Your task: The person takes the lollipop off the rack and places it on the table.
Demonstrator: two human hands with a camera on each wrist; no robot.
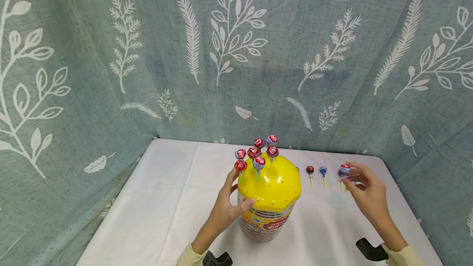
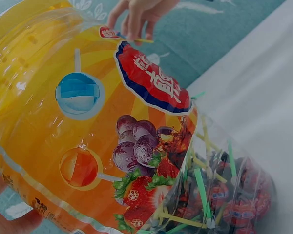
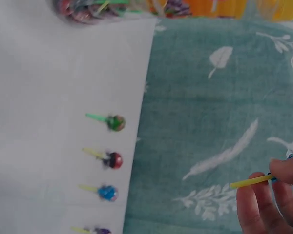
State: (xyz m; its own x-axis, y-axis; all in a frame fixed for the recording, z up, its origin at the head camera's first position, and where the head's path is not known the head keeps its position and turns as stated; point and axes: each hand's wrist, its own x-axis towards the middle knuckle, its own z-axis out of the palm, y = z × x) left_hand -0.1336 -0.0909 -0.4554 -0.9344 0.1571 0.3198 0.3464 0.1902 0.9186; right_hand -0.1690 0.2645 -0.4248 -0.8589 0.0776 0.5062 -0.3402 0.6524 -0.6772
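A clear candy jar [image 1: 267,223] with a yellow lid [image 1: 282,180] stands on the table, tilted in the left wrist view. Small holes dot the lid, and several wrapped lollipops [image 1: 253,152] stand upright by their sticks on its far left part. My left hand [image 1: 227,204] holds the jar from the left, thumb on the lid's front edge and fingers round the far side. Off to the right, my right hand [image 1: 367,188] pinches a lollipop [image 3: 251,182] by its yellow stick near the head. The wrapped head is mostly hidden by the thumb in the right wrist view.
On the white table [image 1: 177,192] right of the jar lie a green lollipop [image 3: 116,123], a dark red lollipop [image 1: 310,169], a blue lollipop [image 1: 323,170] and a purple lollipop [image 3: 101,231] in a row. More lollipops [image 2: 239,204] fill the jar's bottom. A patterned curtain [image 1: 266,106] hangs behind.
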